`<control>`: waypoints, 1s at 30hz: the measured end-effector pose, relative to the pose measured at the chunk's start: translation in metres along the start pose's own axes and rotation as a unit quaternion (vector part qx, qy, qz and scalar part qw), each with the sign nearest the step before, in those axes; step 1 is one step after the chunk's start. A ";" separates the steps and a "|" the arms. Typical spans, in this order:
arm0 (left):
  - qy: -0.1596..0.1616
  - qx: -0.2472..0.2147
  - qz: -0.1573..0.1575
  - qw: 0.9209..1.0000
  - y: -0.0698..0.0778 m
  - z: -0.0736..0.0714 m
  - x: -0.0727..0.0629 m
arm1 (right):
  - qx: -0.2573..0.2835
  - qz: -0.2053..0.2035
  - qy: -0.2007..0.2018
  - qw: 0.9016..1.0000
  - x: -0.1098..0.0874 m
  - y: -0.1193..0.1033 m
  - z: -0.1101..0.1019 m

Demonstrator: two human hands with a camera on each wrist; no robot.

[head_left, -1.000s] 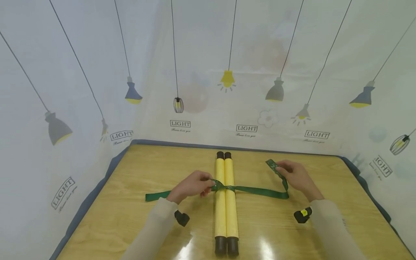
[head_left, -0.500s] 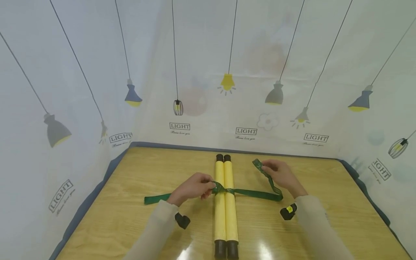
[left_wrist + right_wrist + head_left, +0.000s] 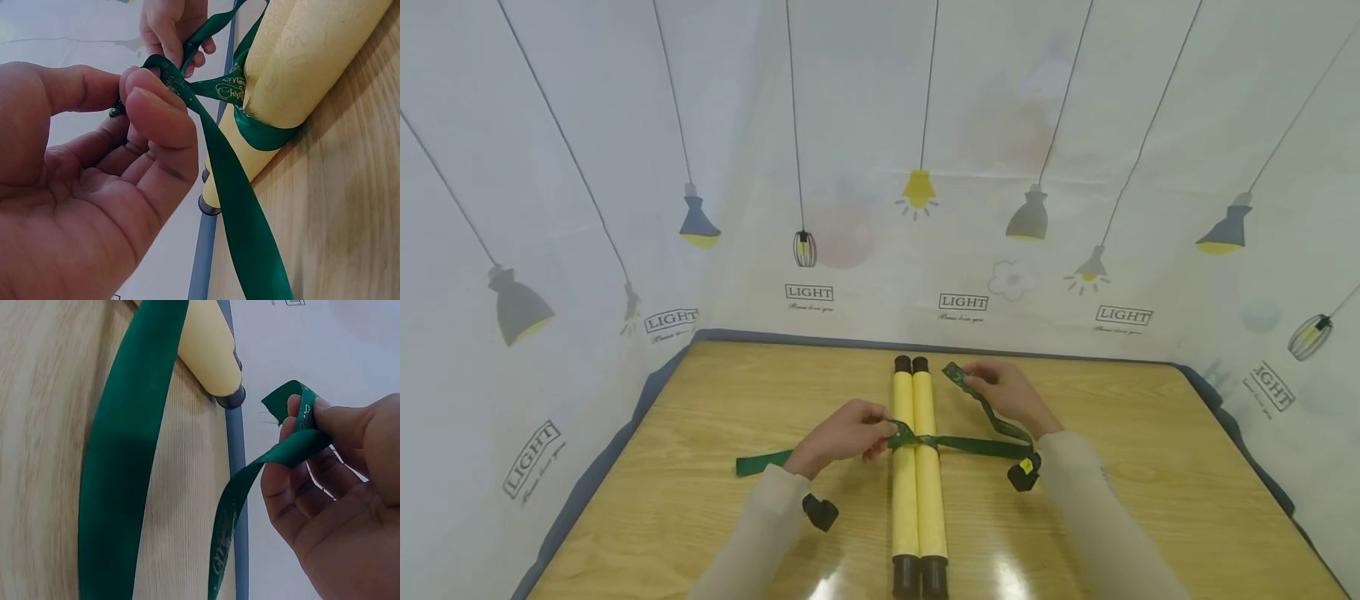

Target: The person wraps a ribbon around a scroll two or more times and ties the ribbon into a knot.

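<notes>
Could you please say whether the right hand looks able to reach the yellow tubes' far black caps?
Probably yes: the right hand is just right of the far black caps, with only the tip of the green ribbon it pinches showing between. Grasping one would likely mean releasing the ribbon.

The pale wooden tabletop leaves passage at the head view's right; two black-capped yellow tubes and a green satin ribbon looped round them block the centre.

The wooden table bears two yellow rolls — side by side.
</notes>
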State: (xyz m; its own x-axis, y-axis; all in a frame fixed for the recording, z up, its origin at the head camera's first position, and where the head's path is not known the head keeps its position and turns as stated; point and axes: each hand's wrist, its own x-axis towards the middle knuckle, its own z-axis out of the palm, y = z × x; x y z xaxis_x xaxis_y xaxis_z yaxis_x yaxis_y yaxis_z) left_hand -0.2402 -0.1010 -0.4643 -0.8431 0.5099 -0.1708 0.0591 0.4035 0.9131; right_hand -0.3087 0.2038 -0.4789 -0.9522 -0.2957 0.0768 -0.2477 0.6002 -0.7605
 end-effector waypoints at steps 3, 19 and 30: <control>-0.001 -0.002 0.000 1.000 0.000 0.001 0.000 | 0.002 -0.003 -0.006 1.000 0.005 -0.005 0.007; -0.011 -0.017 0.004 1.000 0.002 0.002 0.001 | 0.019 -0.014 -0.059 0.998 0.021 -0.041 0.044; -0.016 -0.015 0.012 1.000 0.003 0.003 0.000 | 0.006 -0.002 -0.053 0.999 0.021 -0.045 0.050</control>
State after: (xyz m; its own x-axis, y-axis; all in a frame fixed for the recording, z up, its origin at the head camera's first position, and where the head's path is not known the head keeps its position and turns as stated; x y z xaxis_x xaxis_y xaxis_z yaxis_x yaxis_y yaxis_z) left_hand -0.2387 -0.0980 -0.4628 -0.8244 0.5427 -0.1606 0.0618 0.3683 0.9276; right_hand -0.3089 0.1333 -0.4753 -0.9264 -0.3764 0.0117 -0.2495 0.5902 -0.7678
